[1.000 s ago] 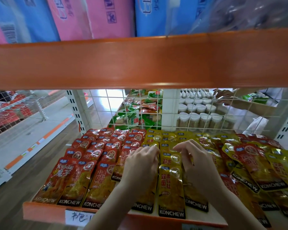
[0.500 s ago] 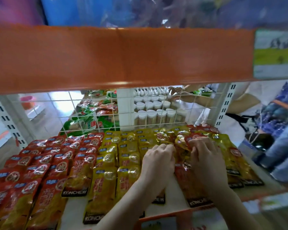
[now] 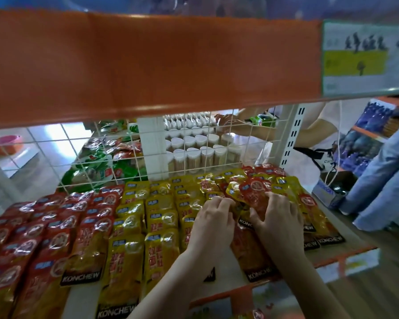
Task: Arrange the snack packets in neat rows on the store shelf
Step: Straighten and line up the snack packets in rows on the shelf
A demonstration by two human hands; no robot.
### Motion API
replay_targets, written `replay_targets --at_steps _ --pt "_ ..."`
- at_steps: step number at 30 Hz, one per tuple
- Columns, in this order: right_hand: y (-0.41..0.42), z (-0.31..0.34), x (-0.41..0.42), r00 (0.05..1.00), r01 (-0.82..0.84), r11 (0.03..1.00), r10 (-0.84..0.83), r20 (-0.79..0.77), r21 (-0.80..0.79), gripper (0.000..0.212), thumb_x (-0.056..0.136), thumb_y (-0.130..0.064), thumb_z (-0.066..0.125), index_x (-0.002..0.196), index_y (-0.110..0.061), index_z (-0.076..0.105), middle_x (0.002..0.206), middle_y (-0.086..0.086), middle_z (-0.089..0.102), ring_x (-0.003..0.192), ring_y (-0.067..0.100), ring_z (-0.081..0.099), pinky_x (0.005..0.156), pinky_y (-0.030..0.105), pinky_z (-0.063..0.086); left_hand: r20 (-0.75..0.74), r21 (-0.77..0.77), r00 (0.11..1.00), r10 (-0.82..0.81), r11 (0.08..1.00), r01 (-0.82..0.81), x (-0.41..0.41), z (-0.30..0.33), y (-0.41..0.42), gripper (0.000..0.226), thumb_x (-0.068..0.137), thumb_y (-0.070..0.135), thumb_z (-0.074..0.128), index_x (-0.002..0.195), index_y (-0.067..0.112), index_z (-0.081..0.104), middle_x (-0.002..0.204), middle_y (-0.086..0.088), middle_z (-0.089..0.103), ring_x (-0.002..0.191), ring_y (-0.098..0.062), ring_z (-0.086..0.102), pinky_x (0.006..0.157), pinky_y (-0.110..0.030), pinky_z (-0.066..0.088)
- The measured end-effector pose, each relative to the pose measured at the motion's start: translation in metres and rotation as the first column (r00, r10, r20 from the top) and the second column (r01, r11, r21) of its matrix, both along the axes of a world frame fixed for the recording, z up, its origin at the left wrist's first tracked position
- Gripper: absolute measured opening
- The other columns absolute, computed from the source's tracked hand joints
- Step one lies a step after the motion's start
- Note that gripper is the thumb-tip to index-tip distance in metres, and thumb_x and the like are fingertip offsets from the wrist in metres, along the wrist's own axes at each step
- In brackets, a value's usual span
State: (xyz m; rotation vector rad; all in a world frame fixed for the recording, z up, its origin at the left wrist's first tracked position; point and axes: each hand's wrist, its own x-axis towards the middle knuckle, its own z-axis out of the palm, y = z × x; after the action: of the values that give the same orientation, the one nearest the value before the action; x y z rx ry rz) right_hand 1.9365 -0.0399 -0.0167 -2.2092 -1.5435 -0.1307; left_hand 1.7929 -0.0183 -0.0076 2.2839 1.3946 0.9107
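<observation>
Head view: your hands on the snack packets, shelf centre-right.
L hand [image 3: 213, 223] lies palm-down, fingers curled onto glossy yellow packets [image 3: 161, 217]; R hand [image 3: 278, 221] grips the crinkled red packet [image 3: 255, 192] atop a loose heap. Red rows [image 3: 55, 226] lie flat at left. Orange shelf lip [image 3: 228, 295] nearest you, orange beam [image 3: 148, 65] low overhead, wire-grid back [image 3: 194, 143] w/ another person's arm [image 3: 247, 130] beyond.
</observation>
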Motion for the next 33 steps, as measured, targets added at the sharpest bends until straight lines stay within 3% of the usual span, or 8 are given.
replay_targets --at_steps 5,11,15,17,19,23,28,33 --pt "0.001 0.004 -0.002 0.996 -0.046 0.984 0.058 -0.068 0.169 0.063 0.083 -0.043 0.062 0.132 -0.01 0.041 0.128 0.013 0.049 0.122 0.031 0.042 0.098 0.046 0.037 0.154 -0.066 0.988 -0.004 0.998 0.015 -0.001 -0.002 0.002 0.03 0.096 0.02 0.047 0.124 0.015 0.054 0.124 0.001 0.055 0.116 -0.011 0.051 0.097 -0.025 0.043" --pt "0.001 0.005 -0.014 0.962 -0.233 0.923 0.265 -0.068 0.306 0.074 0.074 -0.04 0.072 0.131 -0.004 0.042 0.122 0.015 0.052 0.113 0.03 0.045 0.092 0.044 0.043 0.43 -0.251 0.902 0.042 0.965 0.074 -0.004 0.012 0.0 0.035 0.096 0.031 0.049 0.127 0.015 0.046 0.108 0.012 0.058 0.1 0.002 0.056 0.072 -0.001 0.042" --pt "-0.001 0.01 -0.035 0.91 -0.321 0.879 0.39 -0.142 0.354 0.079 0.072 -0.035 0.077 0.134 -0.008 0.038 0.123 0.01 0.049 0.116 0.023 0.042 0.094 0.032 0.034 0.691 -0.318 0.702 0.171 0.944 0.084 -0.014 0.024 -0.002 0.033 0.091 0.027 0.058 0.12 0.02 0.043 0.099 0.007 0.061 0.087 -0.003 0.064 0.071 -0.017 0.053" --pt "0.0 0.012 -0.049 0.873 -0.389 0.847 0.465 -0.15 0.361 0.077 0.074 -0.035 0.076 0.135 -0.009 0.038 0.124 0.007 0.048 0.115 0.018 0.04 0.095 0.03 0.034 0.759 -0.328 0.609 0.231 0.943 0.051 -0.021 0.032 -0.002 0.028 0.09 0.021 0.06 0.114 0.019 0.045 0.094 0.006 0.061 0.078 0.006 0.064 0.063 -0.013 0.051" --pt "0.001 0.015 -0.062 0.816 -0.461 0.808 0.548 -0.182 0.367 0.074 0.076 -0.035 0.073 0.136 -0.011 0.037 0.122 0.002 0.046 0.111 0.012 0.039 0.094 0.028 0.034 0.749 -0.327 0.598 0.284 0.944 -0.039 -0.031 0.039 -0.001 0.021 0.09 0.018 0.06 0.108 0.019 0.05 0.091 0.01 0.06 0.073 0.013 0.06 0.058 -0.008 0.047" --pt "0.009 0.026 -0.086 0.7 -0.534 0.728 0.666 -0.258 0.431 0.058 0.088 -0.053 0.05 0.133 -0.018 0.041 0.116 -0.01 0.045 0.108 0.006 0.043 0.091 0.026 0.038 0.734 -0.322 0.564 0.378 0.925 -0.201 -0.063 0.045 0.001 0.013 0.089 0.017 0.06 0.103 0.015 0.06 0.09 0.004 0.066 0.073 0.004 0.063 0.057 -0.009 0.048" --pt "0.029 0.036 -0.119 0.605 -0.545 0.663 0.735 -0.307 0.513 0.039 0.093 -0.043 0.038 0.121 -0.02 0.05 0.109 -0.012 0.052 0.104 0.009 0.052 0.085 0.026 0.043 0.656 -0.296 0.606 0.451 0.891 -0.343 -0.111 0.047 -0.002 0.005 0.091 0.016 0.057 0.09 0.011 0.059 0.08 0.007 0.062 0.067 0.001 0.06 0.053 -0.006 0.043" --pt "0.04 0.025 -0.146 0.531 -0.641 0.613 0.789 -0.31 0.462 0.023 0.097 -0.029 0.042 0.109 -0.019 0.059 0.098 -0.015 0.055 0.091 -0.006 0.052 0.073 0.012 0.039 0.51 -0.277 0.642 0.572 0.816 -0.508 -0.163 0.04 -0.008 0.006 0.09 0.015 0.058 0.094 0.015 0.063 0.09 0.005 0.065 0.087 -0.013 0.062 0.074 -0.021 0.049"
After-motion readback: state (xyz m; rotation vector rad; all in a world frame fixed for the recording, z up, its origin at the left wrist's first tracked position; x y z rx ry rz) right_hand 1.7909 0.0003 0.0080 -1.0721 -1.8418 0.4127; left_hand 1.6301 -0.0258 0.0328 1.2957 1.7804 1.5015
